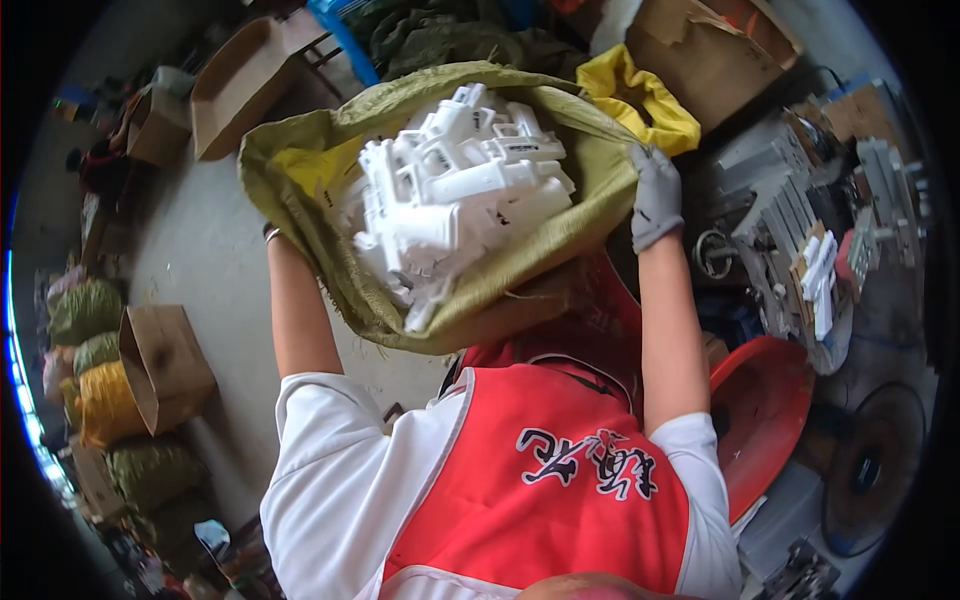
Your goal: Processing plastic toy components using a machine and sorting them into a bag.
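Note:
A wide-mouthed olive woven sack [590, 150] is held up in front of me, its rim spread. Inside lies a heap of white plastic parts [480, 180], some with dark print, along with clear plastic film. My right hand [657, 200], in a grey glove, is closed on the right rim of the sack. At the left side of the sack, my left hand [271, 232] reaches behind the fabric; only its wrist edge shows and the fingers are hidden.
A yellow sack [640, 100] and a large carton [700, 60] stand beyond. Rightward are a red basin [765, 410], a round fan-like guard [875, 470] and white parts on a cluttered bench [820, 280]. Leftward, an open carton [165, 365] stands beside filled sacks [110, 400].

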The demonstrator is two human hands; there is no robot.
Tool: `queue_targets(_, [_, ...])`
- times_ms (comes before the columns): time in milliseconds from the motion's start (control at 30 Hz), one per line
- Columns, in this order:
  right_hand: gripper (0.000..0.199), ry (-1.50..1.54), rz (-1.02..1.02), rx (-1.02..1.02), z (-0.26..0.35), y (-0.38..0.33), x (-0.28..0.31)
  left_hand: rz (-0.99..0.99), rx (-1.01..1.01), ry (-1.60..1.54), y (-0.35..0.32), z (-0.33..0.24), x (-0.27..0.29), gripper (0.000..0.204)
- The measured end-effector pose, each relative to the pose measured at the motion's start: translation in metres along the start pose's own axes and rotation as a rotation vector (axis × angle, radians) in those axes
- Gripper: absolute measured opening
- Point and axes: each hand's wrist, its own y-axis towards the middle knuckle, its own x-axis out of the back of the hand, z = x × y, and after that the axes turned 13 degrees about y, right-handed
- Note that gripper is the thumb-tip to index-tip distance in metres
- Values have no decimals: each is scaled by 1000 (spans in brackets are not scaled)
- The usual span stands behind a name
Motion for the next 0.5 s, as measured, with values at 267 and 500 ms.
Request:
queue_targets(267, [40, -648, 179, 250, 32, -48, 15, 501, 38, -206, -65, -9, -277, 31])
queue_targets(500, [21, -1362, -462, 799, 148, -144, 132, 654, 40, -255, -111, -19, -365, 30])
